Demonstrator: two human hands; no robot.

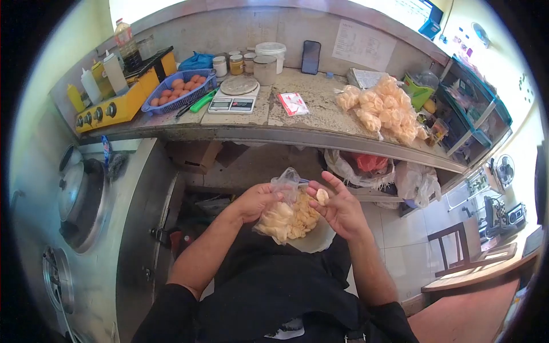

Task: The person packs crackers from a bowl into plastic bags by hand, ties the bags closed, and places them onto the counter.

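My left hand (260, 201) pinches the top of a clear plastic bag (274, 220) that holds pale yellow pieces. Beneath and beside the bag, a pale bowl (320, 239) with crumbly yellow food (305, 216) rests near my lap. Above the bowl's right side, my right hand (343, 211) is turned palm up, with a small pale piece (322, 197) held at its fingers. The other fingers of that hand are spread. Part of the bowl is hidden behind the bag.
On the counter (320, 123) ahead are a digital scale (233, 103), a basket of eggs (180, 91), a red-and-white packet (293, 104), jars, a phone (310, 57) and filled bags (389, 106). A metal surface with a pot (77, 191) stands left.
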